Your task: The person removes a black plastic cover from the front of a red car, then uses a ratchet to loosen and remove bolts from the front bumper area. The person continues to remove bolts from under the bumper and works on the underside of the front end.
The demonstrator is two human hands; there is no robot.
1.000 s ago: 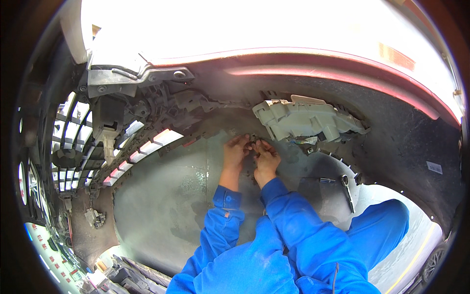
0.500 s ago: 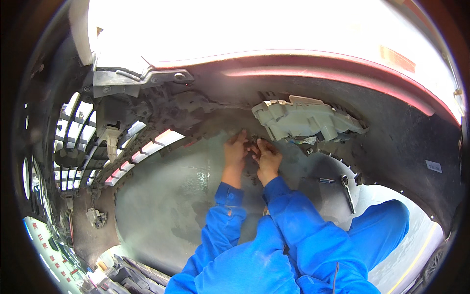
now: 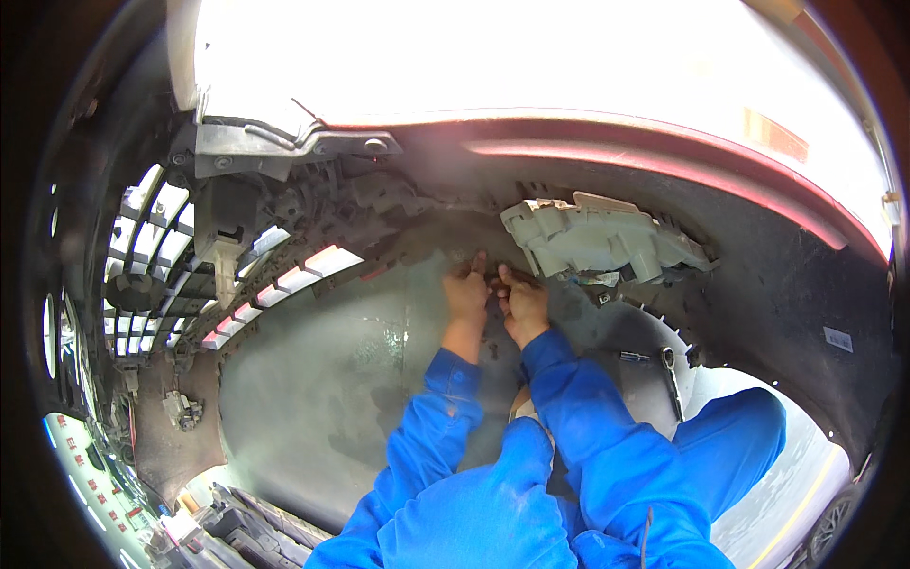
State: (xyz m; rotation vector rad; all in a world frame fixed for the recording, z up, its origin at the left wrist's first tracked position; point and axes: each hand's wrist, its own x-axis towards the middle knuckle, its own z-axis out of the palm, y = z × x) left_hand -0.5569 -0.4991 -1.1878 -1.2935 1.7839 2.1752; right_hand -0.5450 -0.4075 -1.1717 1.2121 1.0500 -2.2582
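Note:
Both my hands work close together at the far side of the grey floor, in front of the dark inside of a red car body panel (image 3: pixel 664 147). My left hand (image 3: pixel 466 296) is closed, its thumb and fingers bent inward. Right beside it, my right hand (image 3: pixel 525 305) is closed too, with its fingertips near the left ones. Whatever small dark thing lies between the fingers is too small to make out. Just right of and beyond my hands, a pale grey plastic housing (image 3: pixel 607 239) is mounted on the panel's inner side.
A ratchet wrench (image 3: pixel 672 381) and a small metal socket (image 3: pixel 633 357) lie to the right, near my bent knee (image 3: pixel 735 427). Black grille bars (image 3: pixel 156 237) curve along the left. A metal bracket (image 3: pixel 284 144) juts out at the upper left, and a connector (image 3: pixel 182 410) sits lower left.
The view has shifted slightly, so the panel and housing sit a little further right. My hands stay together at the same spot, with small finger movements.

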